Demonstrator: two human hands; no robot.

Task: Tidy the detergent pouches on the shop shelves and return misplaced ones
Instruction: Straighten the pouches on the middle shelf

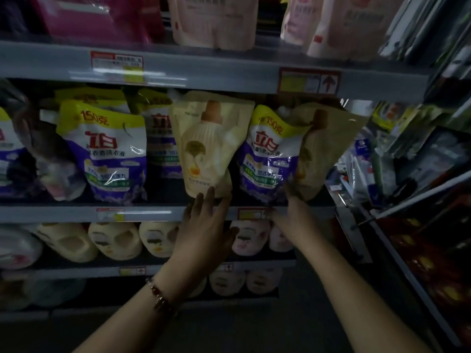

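Note:
On the middle shelf (63, 214) stand several purple-and-white detergent pouches with yellow tops, one at left (107, 149) and one right of centre (269, 154). Between them leans a cream pouch (206, 143) printed with a bottle. A second cream pouch (323, 146) stands at the right end. My left hand (206, 225), fingers straight, touches the bottom of the middle cream pouch. Fingers of my right hand (295, 212) reach up to the bottom of the right cream pouch; whether they grip it is unclear.
The upper shelf (204, 70) carries pink pouches (214, 19) and price tags. Below are cream jugs (114, 240) lying in rows. A side rack (407, 159) of hanging packets crowds the right. A dark blurred shape (46, 154) covers pouches at the left.

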